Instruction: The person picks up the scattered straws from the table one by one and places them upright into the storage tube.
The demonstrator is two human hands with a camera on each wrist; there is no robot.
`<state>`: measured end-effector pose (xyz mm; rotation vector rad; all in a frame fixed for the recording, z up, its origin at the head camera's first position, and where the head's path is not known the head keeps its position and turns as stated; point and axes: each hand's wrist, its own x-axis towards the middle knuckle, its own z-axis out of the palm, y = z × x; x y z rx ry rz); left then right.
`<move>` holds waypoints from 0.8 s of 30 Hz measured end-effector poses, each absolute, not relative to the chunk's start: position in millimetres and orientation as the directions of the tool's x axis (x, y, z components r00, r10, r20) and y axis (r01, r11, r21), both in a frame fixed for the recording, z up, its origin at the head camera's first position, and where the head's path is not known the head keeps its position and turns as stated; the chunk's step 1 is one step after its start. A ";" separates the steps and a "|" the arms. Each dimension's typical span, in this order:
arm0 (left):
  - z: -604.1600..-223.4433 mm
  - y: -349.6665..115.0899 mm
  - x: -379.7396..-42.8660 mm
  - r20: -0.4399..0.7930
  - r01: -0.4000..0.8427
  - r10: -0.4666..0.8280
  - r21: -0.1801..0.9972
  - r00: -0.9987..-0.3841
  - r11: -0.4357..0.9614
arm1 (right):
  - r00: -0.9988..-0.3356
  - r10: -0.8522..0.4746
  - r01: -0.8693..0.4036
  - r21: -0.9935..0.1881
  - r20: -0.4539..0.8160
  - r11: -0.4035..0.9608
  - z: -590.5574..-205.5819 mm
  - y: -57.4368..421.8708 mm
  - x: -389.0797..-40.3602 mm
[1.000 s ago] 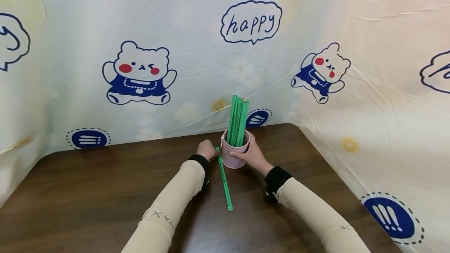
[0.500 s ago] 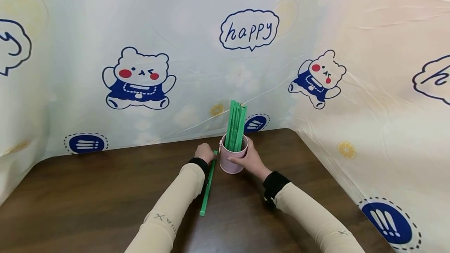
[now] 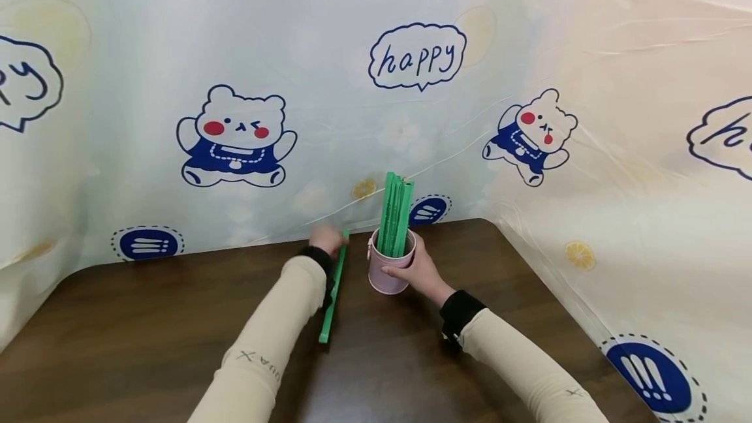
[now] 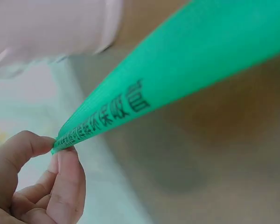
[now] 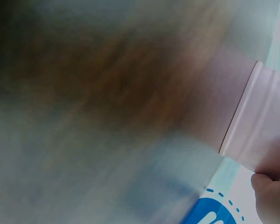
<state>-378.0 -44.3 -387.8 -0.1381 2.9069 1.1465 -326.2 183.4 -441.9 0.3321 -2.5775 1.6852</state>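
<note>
My left hand (image 3: 326,240) pinches one end of a green paper-wrapped straw (image 3: 332,299) between thumb and fingers; dark printed characters run along the wrapper (image 4: 116,107) in the left wrist view. In the head view the straw slants over the table left of a small pink bucket (image 3: 386,279), its other end pointing toward me. Around the bucket's right side curls my right hand (image 3: 424,274), thumb across the front. Several green-wrapped straws (image 3: 395,217) stand upright in the bucket. In the right wrist view, part of the hand (image 5: 273,198) shows at the bucket's wall (image 5: 263,116).
The dark brown wooden table (image 3: 176,331) ends just behind the bucket. A pale curtain (image 3: 329,83) printed with bears and "happy" bubbles hangs close behind it and along the right side.
My left hand has moved left, away from the bucket, carrying the straw, whose near end has swung leftward. The right hand keeps its grip and the bucket stays in place.
</note>
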 end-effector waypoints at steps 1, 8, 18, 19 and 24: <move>-374.2 -47.4 -380.0 -0.034 -0.075 -0.072 0.692 -0.997 0.718 | -0.977 -0.150 -0.201 -0.901 0.154 0.385 -441.0 184.0 -326.5; -279.4 -56.6 -392.3 0.017 -0.030 -0.072 0.795 -0.997 0.605 | -0.978 -0.157 -0.186 -0.903 0.134 0.387 -437.1 187.3 -327.2; -212.4 -21.8 -373.6 0.288 0.259 0.001 0.860 -0.958 0.440 | -0.977 -0.162 -0.191 -0.903 0.137 0.384 -440.1 184.6 -325.9; -209.7 -17.8 -371.9 0.310 0.280 -0.007 0.868 -0.951 0.409 | -0.977 -0.165 -0.190 -0.903 0.135 0.386 -440.8 184.5 -326.1; -202.8 -1.1 -366.9 0.414 0.388 -0.036 0.877 -0.910 0.283 | -0.976 -0.168 -0.193 -0.903 0.138 0.385 -440.7 184.2 -327.0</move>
